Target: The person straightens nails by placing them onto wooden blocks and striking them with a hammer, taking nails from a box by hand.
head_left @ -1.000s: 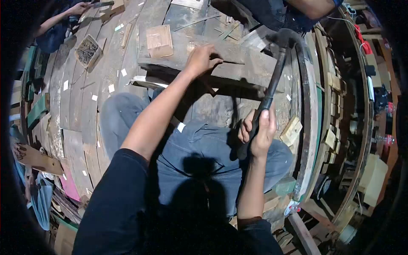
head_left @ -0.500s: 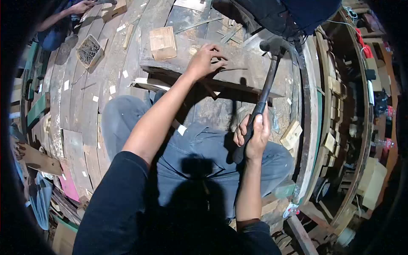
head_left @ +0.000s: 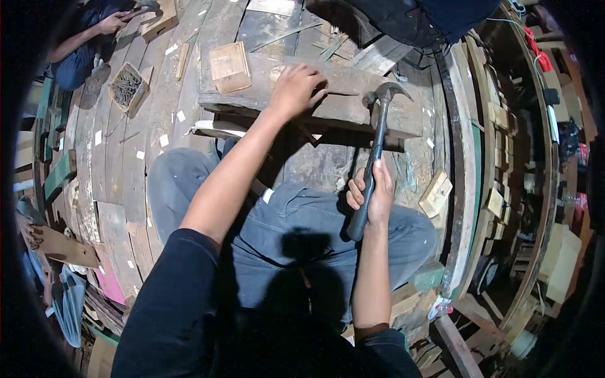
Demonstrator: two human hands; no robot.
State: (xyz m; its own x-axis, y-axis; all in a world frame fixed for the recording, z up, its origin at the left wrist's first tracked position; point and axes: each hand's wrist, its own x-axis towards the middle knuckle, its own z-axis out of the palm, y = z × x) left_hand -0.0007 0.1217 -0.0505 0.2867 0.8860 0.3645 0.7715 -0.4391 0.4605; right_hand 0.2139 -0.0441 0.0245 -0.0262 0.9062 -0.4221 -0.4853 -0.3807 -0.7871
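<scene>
My left hand (head_left: 295,91) rests over the thick wooden beam (head_left: 265,94) in front of me. Its fingers are drawn together, and a thin dark nail (head_left: 342,94) sticks out to the right from them, low over the beam's top. Where the fingertips meet the nail is partly hidden. In my right hand (head_left: 379,195) is a claw hammer (head_left: 379,129), gripped by its dark handle. The hammer's head is up, just right of the nail's far end and apart from it as far as I can tell. A square wooden block (head_left: 230,67) sits on the beam's left end.
A box of nails (head_left: 128,88) stands on the plank floor (head_left: 116,170) at left. Another person's hand (head_left: 113,24) is at the upper left. A dark bag-like bulk (head_left: 403,22) lies beyond the beam. Wood pieces (head_left: 436,194) lie by my right knee.
The hammer has turned and tilted, its head coming lower and to the left, with the claw now showing at right. My left hand's fingers have drawn closer together. The view has shifted slightly.
</scene>
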